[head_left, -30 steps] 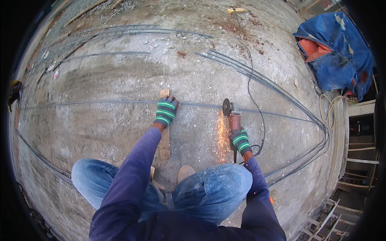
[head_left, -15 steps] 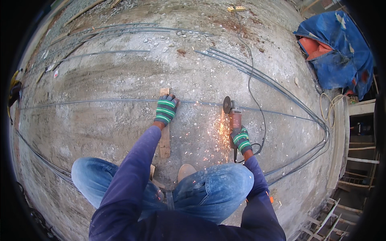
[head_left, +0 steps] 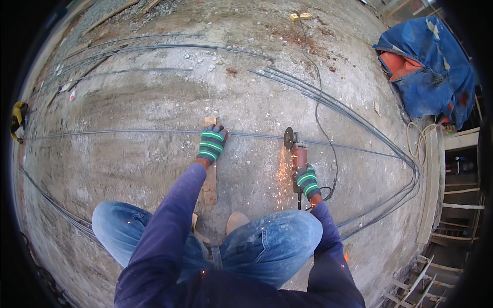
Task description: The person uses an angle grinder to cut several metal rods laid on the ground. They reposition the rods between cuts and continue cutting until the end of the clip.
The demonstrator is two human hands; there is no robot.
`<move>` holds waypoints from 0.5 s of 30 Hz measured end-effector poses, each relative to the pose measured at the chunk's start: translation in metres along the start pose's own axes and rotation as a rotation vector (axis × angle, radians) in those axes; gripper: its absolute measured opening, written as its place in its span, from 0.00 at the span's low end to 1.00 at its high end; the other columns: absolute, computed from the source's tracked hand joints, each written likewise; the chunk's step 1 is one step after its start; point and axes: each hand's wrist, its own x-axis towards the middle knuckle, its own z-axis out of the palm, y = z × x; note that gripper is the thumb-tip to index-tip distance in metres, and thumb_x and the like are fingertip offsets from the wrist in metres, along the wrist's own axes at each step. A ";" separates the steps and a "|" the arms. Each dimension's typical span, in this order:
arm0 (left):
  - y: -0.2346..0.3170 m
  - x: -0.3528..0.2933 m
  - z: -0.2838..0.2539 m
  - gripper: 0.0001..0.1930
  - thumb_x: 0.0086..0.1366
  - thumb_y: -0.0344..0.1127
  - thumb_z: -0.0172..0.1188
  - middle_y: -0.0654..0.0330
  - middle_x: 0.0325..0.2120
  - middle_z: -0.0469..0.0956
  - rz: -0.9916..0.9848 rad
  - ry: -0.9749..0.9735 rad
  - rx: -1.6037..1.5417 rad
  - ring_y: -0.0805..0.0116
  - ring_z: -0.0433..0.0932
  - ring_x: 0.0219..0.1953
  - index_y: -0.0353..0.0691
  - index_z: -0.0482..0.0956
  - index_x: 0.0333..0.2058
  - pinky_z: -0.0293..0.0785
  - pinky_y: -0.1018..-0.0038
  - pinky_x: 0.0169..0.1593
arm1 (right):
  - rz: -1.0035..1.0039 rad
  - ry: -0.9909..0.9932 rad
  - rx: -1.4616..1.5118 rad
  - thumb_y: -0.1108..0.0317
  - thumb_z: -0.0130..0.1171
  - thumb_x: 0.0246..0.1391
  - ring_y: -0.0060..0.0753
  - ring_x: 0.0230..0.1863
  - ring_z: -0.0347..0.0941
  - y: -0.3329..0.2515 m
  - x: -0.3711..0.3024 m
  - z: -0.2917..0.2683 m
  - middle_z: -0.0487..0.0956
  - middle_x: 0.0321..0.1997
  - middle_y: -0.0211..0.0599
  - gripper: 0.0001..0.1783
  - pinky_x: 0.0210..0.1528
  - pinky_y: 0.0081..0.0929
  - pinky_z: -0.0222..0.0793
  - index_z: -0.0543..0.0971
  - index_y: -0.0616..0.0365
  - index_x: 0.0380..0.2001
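Observation:
My right hand (head_left: pixel 307 181), in a striped green and grey glove, is wrapped round the body of a red angle grinder (head_left: pixel 300 156). Its disc stands on edge against a long steel bar (head_left: pixel 257 135) that runs across the concrete, and orange sparks (head_left: pixel 283 172) spray back toward me. Farther left, my gloved left hand (head_left: pixel 211 143) closes over the same bar, pressing it above a flat wooden board (head_left: pixel 210 190). The undersides of the left fingers are hidden. My knees are bent on both sides of the board's near end.
The grinder's black cord (head_left: pixel 320 102) leads to a yellow power strip (head_left: pixel 301 17). Bent steel bars (head_left: pixel 359 118) lie at right, others (head_left: pixel 154 47) at far left. A blue tarp (head_left: pixel 431 66) covers something at far right, above a timber-framed drop (head_left: pixel 459 195). Another person (head_left: pixel 18 120) is at the left edge.
The spark spray has become narrower and smaller. Both hands and the grinder keep nearly the same place along the bar. More of the person at the left edge shows.

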 end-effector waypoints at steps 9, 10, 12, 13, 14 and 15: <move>0.001 0.000 -0.002 0.07 0.66 0.41 0.67 0.58 0.43 0.80 -0.025 -0.028 0.017 0.51 0.78 0.50 0.47 0.85 0.39 0.72 0.52 0.56 | 0.028 0.010 -0.026 0.66 0.73 0.48 0.31 0.26 0.77 -0.011 -0.005 -0.002 0.82 0.32 0.35 0.28 0.28 0.36 0.75 0.78 0.62 0.53; 0.001 -0.001 -0.003 0.07 0.66 0.41 0.67 0.58 0.43 0.80 -0.017 -0.026 0.024 0.51 0.78 0.49 0.47 0.85 0.39 0.71 0.52 0.56 | 0.018 0.013 -0.035 0.66 0.73 0.48 0.31 0.26 0.77 -0.011 -0.007 -0.002 0.82 0.32 0.34 0.28 0.28 0.36 0.75 0.78 0.62 0.53; 0.002 -0.003 -0.003 0.08 0.66 0.42 0.67 0.58 0.43 0.80 -0.006 -0.012 0.019 0.51 0.78 0.49 0.47 0.85 0.39 0.72 0.52 0.56 | 0.028 0.040 -0.096 0.66 0.73 0.48 0.31 0.26 0.76 -0.011 -0.011 -0.003 0.81 0.31 0.33 0.28 0.28 0.36 0.74 0.78 0.62 0.52; 0.005 -0.008 -0.003 0.08 0.66 0.42 0.67 0.58 0.44 0.80 -0.019 -0.045 0.028 0.51 0.78 0.49 0.47 0.85 0.39 0.72 0.52 0.56 | 0.024 0.026 -0.075 0.66 0.73 0.48 0.31 0.25 0.76 -0.008 -0.018 -0.004 0.81 0.31 0.33 0.28 0.27 0.36 0.74 0.78 0.62 0.52; 0.004 -0.007 -0.003 0.08 0.66 0.42 0.67 0.58 0.44 0.80 -0.020 -0.051 0.026 0.51 0.78 0.49 0.47 0.85 0.39 0.72 0.52 0.56 | 0.016 0.025 -0.056 0.66 0.74 0.48 0.30 0.25 0.76 -0.007 -0.016 -0.004 0.81 0.30 0.33 0.28 0.27 0.36 0.74 0.77 0.62 0.52; 0.004 -0.009 -0.003 0.07 0.67 0.42 0.67 0.58 0.44 0.80 -0.021 -0.059 0.026 0.51 0.78 0.49 0.47 0.85 0.39 0.72 0.51 0.57 | 0.009 0.023 -0.036 0.66 0.74 0.48 0.30 0.25 0.76 -0.004 -0.018 -0.005 0.81 0.30 0.32 0.28 0.27 0.36 0.74 0.77 0.62 0.51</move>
